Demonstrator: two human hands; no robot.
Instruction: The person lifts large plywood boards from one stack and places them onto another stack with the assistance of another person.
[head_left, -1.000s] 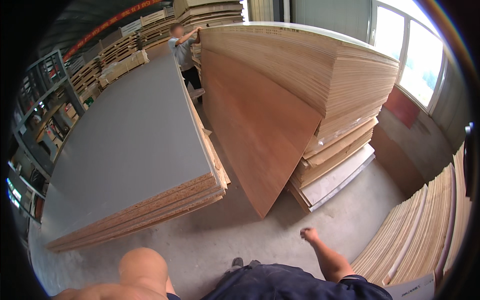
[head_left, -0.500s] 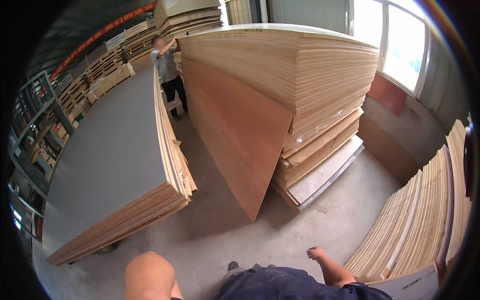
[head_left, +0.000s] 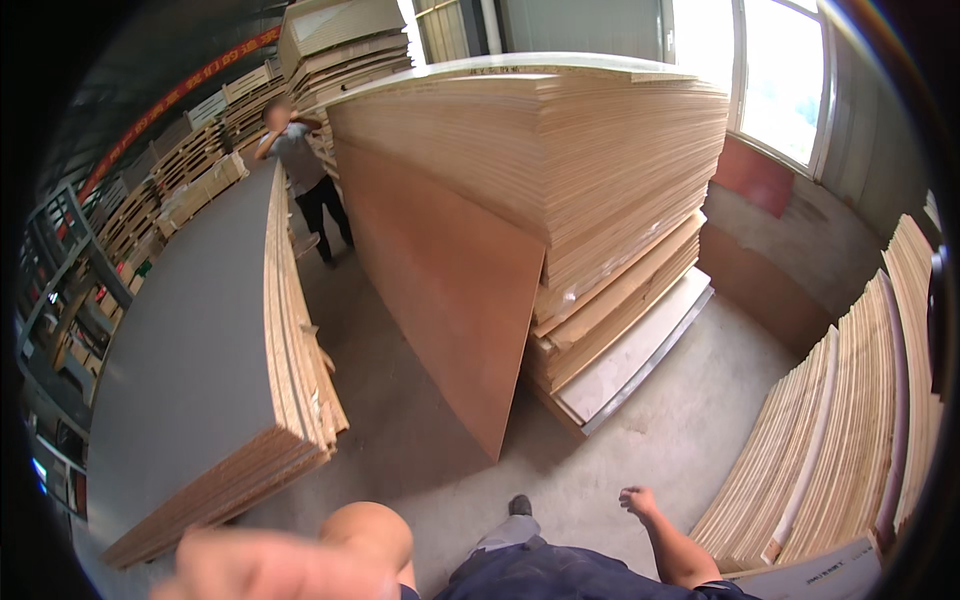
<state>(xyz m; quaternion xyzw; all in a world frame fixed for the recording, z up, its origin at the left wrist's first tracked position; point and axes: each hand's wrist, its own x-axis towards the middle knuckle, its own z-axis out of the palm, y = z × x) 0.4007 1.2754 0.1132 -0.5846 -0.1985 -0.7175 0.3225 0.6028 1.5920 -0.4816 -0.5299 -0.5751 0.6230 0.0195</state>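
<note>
My left hand (head_left: pixel 270 566) is raised close in at the lower left, smeared by motion, so its fingers cannot be made out. Behind it, in the view, is the near corner of a stack of grey-faced boards (head_left: pixel 190 330). My right hand (head_left: pixel 636 500) hangs low over the concrete floor with its fingers curled in and nothing visible in them. Ahead of me a brown sheet (head_left: pixel 440 300) leans against a tall stack of plywood sheets (head_left: pixel 630 150); neither hand touches them.
A co-worker (head_left: pixel 305 165) stands at the far end of the gap between the stacks, arms raised. On the right, boards (head_left: pixel 830 440) stand on edge in a row. A white-topped panel (head_left: pixel 640 350) juts from the stack's base. Metal racks (head_left: pixel 75 270) line the left.
My left hand has come into view at the lower left. One foot shows farther forward. The stacks have shifted left in view, and the co-worker's arms have moved off the tall stack.
</note>
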